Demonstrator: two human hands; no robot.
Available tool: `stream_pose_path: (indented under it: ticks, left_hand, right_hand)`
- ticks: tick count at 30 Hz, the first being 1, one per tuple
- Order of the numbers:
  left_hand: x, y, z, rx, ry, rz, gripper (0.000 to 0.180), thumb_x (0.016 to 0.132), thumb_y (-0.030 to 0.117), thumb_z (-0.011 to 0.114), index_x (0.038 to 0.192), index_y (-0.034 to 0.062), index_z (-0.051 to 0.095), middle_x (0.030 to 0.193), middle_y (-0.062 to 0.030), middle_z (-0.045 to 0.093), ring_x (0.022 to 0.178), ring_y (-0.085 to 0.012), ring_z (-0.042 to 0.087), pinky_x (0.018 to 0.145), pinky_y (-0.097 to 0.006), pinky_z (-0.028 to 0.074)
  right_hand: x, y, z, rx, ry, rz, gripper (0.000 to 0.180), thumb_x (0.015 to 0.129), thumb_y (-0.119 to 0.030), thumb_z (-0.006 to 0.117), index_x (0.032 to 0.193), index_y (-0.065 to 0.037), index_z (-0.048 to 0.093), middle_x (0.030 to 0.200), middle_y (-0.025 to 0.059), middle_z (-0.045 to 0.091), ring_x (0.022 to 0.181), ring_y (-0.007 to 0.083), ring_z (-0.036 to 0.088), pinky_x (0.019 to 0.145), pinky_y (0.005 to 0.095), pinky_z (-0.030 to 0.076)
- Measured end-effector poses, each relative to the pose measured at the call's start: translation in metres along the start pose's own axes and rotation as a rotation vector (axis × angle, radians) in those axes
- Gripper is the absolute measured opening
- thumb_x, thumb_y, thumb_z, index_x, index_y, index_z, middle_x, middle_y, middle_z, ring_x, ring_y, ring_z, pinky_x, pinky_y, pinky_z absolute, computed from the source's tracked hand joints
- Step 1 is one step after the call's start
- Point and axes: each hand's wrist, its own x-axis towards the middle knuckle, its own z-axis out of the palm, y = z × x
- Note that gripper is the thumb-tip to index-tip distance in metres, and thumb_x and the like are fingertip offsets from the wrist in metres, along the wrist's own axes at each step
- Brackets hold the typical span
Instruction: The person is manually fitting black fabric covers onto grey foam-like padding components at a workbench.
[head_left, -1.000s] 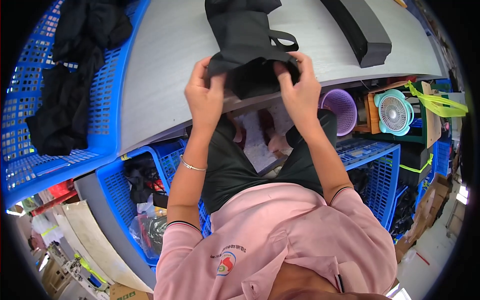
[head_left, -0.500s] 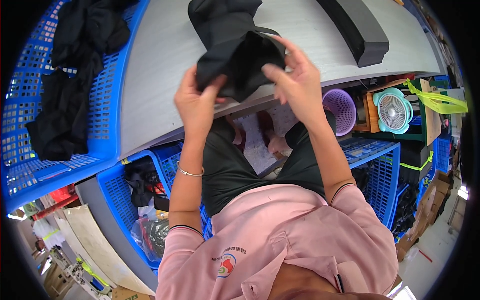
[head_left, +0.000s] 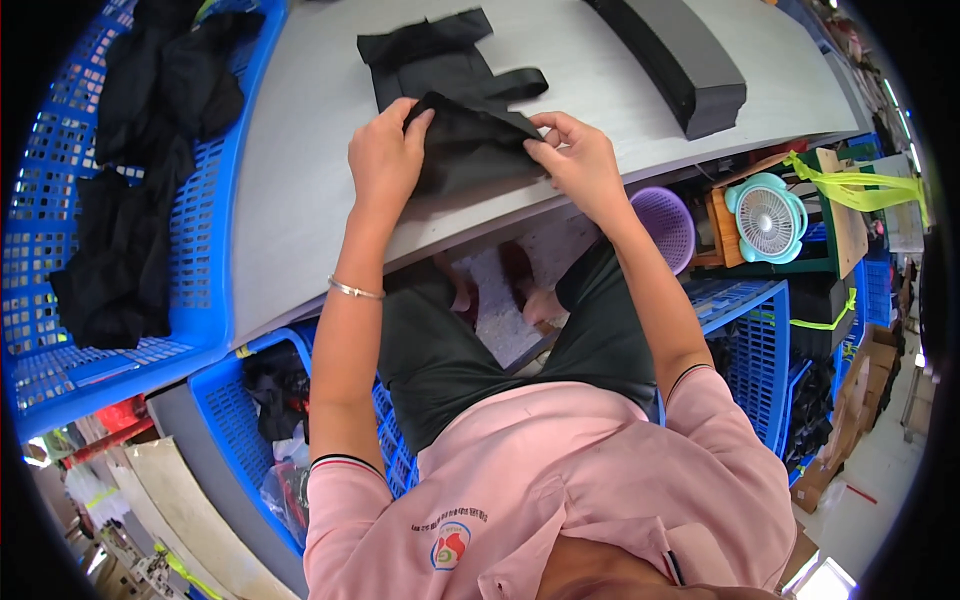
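Since the earlier frame both hands have dropped toward the worktop (head_left: 300,180) and the black fabric piece (head_left: 465,140) now lies flatter on it instead of being held up. Left hand (head_left: 385,160) is closed in a pinch on the fabric's left edge, fingers curled over the top fold. Right hand (head_left: 580,160) is closed in a pinch on the right edge, thumb on top. Fabric sits at the near edge of the grey worktop, between the two hands, with a strap (head_left: 510,85) sticking out to the right and more black cloth spread behind it. A long black block (head_left: 680,60) lies well apart at the far right of the worktop. Blue crate (head_left: 60,340) to the left holds a pile of black garments (head_left: 130,200). Below the worktop on the right: a purple basket (head_left: 665,225) and a small teal fan (head_left: 768,218), side by side.
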Motion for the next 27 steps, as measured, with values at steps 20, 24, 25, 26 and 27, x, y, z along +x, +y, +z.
stream_pose_path:
  ticks: [20,24,25,26,27]
  left_hand:
    - [-0.100,0.072,-0.005,-0.870,0.176,-0.005,0.032,0.089,0.007,0.069,0.120,-0.0002,0.063,0.122,-0.0128,0.064,0.117,-0.0225,0.059,0.097,-0.034,0.048]
    - [-0.133,0.080,0.037,-1.441,-0.365,-0.383,0.052,0.105,0.040,0.048,0.137,-0.0005,0.052,0.135,-0.0137,0.056,0.121,-0.0221,0.056,0.101,-0.038,0.048]
    - [-0.143,0.079,0.051,-1.509,-0.436,-0.452,0.061,0.104,0.047,0.045,0.142,0.0004,0.047,0.139,-0.0136,0.053,0.125,-0.0225,0.053,0.103,-0.038,0.046]
    - [-0.151,0.083,0.063,-1.587,-0.523,-0.519,0.069,0.103,0.054,0.042,0.146,0.0014,0.042,0.143,-0.0134,0.049,0.128,-0.0229,0.051,0.105,-0.039,0.044]
    - [-0.157,0.090,0.069,-1.667,-0.644,-0.595,0.078,0.101,0.058,0.043,0.152,0.0009,0.030,0.150,-0.0142,0.041,0.134,-0.0224,0.044,0.110,-0.038,0.037]
  right_hand:
    - [0.056,0.001,-0.155,-1.048,0.590,-0.504,0.019,0.093,-0.026,0.064,0.090,-0.008,0.068,0.091,0.0101,0.065,0.081,0.0321,0.065,0.070,0.0414,0.052]
    - [-0.047,-0.011,-0.087,-1.045,0.371,-0.571,0.016,0.092,-0.017,0.064,0.098,-0.004,0.058,0.097,0.0130,0.062,0.087,0.0312,0.064,0.068,0.0381,0.054]
    - [-0.070,-0.012,-0.070,-0.981,0.306,-0.524,0.016,0.092,-0.016,0.063,0.098,-0.003,0.057,0.104,0.0146,0.063,0.090,0.0321,0.064,0.071,0.0386,0.055]
    - [-0.093,-0.013,-0.060,-0.929,0.250,-0.468,0.015,0.092,-0.014,0.063,0.099,-0.002,0.056,0.110,0.0162,0.063,0.092,0.0329,0.064,0.073,0.0390,0.055]
    - [-0.113,-0.013,-0.056,-0.883,0.193,-0.442,0.015,0.092,-0.013,0.062,0.099,-0.001,0.055,0.118,0.0183,0.062,0.097,0.0339,0.064,0.076,0.0399,0.055]
